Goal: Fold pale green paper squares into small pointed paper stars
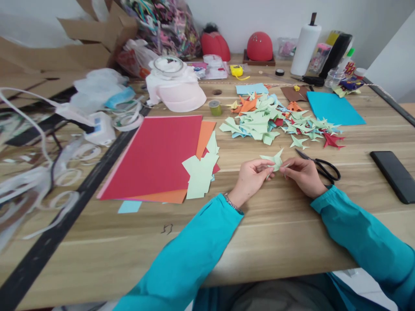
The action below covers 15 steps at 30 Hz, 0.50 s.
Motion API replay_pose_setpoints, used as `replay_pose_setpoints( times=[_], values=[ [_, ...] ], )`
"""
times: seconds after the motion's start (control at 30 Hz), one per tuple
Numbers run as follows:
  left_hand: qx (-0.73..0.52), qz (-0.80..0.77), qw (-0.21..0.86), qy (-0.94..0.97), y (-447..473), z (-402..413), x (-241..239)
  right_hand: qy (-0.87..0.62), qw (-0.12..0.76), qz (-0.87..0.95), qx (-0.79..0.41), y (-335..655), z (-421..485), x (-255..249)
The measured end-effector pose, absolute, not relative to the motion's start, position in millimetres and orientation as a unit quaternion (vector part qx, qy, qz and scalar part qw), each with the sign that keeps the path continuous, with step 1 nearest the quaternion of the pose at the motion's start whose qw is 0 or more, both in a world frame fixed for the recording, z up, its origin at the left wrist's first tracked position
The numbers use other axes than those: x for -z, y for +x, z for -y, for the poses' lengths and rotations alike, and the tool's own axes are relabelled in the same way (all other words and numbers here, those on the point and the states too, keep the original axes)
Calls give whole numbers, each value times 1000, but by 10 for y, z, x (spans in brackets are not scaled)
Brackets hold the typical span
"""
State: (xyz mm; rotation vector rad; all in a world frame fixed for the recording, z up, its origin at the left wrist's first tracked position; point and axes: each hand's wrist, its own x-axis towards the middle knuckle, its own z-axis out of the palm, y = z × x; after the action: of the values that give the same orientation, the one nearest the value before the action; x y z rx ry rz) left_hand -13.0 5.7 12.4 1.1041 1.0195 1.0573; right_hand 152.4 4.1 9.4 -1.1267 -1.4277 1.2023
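Note:
Between my two hands is a pale green folded paper crane (pixel 276 160), its points spreading up and to the left. My left hand (pixel 254 175) pinches its left and lower side between thumb and fingers. My right hand (pixel 301 172) pinches its right side, with the fingertips of both hands close together. Black-handled scissors (pixel 327 169) lie beside and partly behind my right hand. Just beyond my hands spreads a pile of folded paper pieces (pixel 259 123), mostly pale green, with some orange, blue and red. The crane's lower part is hidden by my fingers.
Red paper sheets (pixel 162 155) and pale green paper pieces (pixel 202 175) lie to the left. A blue sheet (pixel 335 108) is at the back right, a black phone (pixel 394 176) at the right. A thread spool (pixel 215 108) stands behind. Cables and white strips (pixel 65 181) clutter the left.

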Motion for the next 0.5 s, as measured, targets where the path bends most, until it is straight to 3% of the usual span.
replay_pose_setpoints(
  times=[0.5],
  values=[
    [-417,-423,625,507,-144,-74,-126,-470,460,545,-520,1527,-65,-103]
  ],
)
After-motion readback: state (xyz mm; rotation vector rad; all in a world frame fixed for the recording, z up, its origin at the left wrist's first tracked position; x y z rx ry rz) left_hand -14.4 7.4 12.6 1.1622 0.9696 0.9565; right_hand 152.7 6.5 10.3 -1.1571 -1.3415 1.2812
